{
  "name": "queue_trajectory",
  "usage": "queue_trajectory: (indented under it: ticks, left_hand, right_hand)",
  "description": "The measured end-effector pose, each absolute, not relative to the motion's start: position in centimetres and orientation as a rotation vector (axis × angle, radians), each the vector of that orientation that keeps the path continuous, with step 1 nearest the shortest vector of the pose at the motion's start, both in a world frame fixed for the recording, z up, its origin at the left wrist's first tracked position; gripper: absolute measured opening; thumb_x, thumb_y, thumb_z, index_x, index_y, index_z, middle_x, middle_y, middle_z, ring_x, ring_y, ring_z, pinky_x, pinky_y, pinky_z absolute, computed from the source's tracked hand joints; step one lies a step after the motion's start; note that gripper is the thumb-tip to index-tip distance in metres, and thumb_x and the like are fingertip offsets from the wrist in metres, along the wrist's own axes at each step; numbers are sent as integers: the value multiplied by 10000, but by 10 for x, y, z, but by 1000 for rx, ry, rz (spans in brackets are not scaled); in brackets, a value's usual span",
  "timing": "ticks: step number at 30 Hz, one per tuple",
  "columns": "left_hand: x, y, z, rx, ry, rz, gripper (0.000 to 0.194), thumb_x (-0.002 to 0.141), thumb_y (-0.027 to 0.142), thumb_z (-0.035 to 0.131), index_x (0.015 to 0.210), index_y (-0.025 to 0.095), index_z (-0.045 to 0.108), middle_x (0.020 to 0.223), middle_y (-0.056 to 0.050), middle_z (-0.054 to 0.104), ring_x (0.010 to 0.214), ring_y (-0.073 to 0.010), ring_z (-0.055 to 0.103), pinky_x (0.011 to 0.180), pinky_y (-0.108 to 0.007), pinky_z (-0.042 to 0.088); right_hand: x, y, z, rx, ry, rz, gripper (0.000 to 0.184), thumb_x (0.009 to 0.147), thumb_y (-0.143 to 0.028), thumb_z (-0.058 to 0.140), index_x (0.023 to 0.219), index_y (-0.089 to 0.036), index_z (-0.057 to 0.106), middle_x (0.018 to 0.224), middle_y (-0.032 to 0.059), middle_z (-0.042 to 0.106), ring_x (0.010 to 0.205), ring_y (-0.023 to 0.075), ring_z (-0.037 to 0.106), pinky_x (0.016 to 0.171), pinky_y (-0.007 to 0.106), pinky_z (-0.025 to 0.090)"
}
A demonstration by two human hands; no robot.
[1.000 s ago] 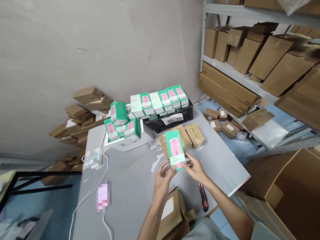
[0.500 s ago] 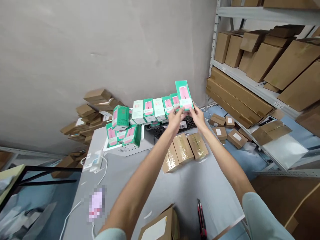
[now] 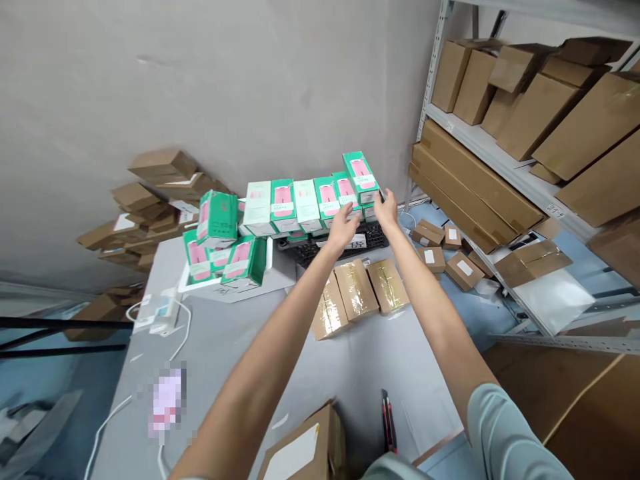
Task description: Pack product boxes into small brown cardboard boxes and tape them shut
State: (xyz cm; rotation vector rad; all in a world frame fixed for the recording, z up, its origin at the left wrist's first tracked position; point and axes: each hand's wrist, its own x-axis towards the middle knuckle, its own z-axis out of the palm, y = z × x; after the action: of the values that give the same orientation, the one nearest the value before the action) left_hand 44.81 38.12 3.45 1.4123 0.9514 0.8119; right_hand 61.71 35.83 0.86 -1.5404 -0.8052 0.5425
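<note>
My left hand point(image 3: 343, 225) and my right hand point(image 3: 387, 208) reach far forward over the grey table point(image 3: 260, 347). Between their fingertips they pinch the lower edge of a green box with a pink picture point(image 3: 360, 175). It stands at the right end of a row of like green boxes point(image 3: 300, 203), slightly higher than the others. The row rests on a black basket point(image 3: 320, 248) that carries a white label. My fingers are curled round the box's bottom corners.
More green boxes point(image 3: 220, 250) lie heaped on a white tray at the left. Three taped brown parcels point(image 3: 356, 293) sit mid-table. A red-black cutter point(image 3: 387, 420) and a cardboard box point(image 3: 300, 453) are near me, a phone point(image 3: 167, 400) with cable on the left. Shelves of cartons point(image 3: 525, 113) stand on the right.
Both hands carried the green box from close over the table up and forward to the row on the basket, then lowered it to the row's right end.
</note>
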Motion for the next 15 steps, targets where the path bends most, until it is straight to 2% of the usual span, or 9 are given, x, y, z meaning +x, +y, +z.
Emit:
queue_trajectory:
  ticks: [2,5,9,12,14,15]
  left_hand:
    - [378,341,13,1556,926,826,517,1002,397,875,1468,192,783,1695,-197,691,1617,-387,616,1353,-513,500]
    - [240,267,-28,1588,1140,685,698,988,714,816,1490,231,775,1647,-178,736,1550,-415,673,1389,-554,458]
    - [54,158,-59,1354,1674,472,919,878,912,780,1440,186,764,1661,-253,707,1640,-457,578,1438,-580,367]
    - [-35,76,-67,861,1893,356,952,1013,918,561,1642,208,638,1786,-253,593,1716,-438,496,1427,-638,357]
    - [-60,27,-75,598,1892,302,951,1046,908,499,1703,227,591,1760,-261,616,1687,-441,536,1395,-667,393]
    - [-63,6,-82,512,1845,292,954,1037,909,524,1706,232,591,1705,-263,666,1640,-441,589,1364,-658,440]
  right_hand:
    - [594,314,-18,-1536,-707,566,740,1105,-677,619,1668,-196,608,1645,215,666,1574,358,629,1271,532,579]
    - [531,207,-86,-1494,-618,701,755,1040,-743,678,1612,-251,663,1645,189,691,1412,320,743,1243,497,600]
    - [426,32,-165,-1599,-458,1167,886,872,-875,798,1497,-249,739,1501,196,783,1307,349,789,1168,566,638]
    - [364,-64,-186,-1651,-367,1587,1023,773,-936,865,1569,-311,718,1579,184,752,1478,374,730,1218,612,607]
    - [333,-96,-191,-1652,-354,1804,1099,773,-947,864,1676,-362,643,1750,172,639,1634,379,623,1275,643,563]
    - [320,-104,-192,-1640,-382,1884,1134,788,-943,856,1731,-371,591,1834,165,557,1694,378,563,1308,653,533]
